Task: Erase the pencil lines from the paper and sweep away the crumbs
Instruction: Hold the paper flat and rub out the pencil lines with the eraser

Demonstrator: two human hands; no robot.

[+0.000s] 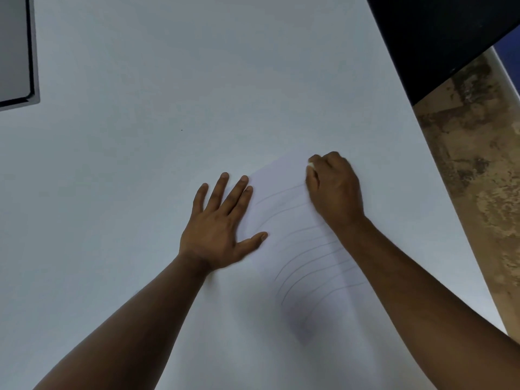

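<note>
The paper lies flat on the white table, nearer its right edge — curved pencil lines cross it. The left hand presses its left margin, fingers spread straight. The right hand pinches a small white eraser near the sheet's far edge.

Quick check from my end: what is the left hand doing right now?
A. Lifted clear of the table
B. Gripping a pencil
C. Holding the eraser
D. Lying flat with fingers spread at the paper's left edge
D. The left hand lies flat, fingers straight and spread, at the left edge of the paper, while the right hand pinches a small white eraser near the sheet's top.
</note>
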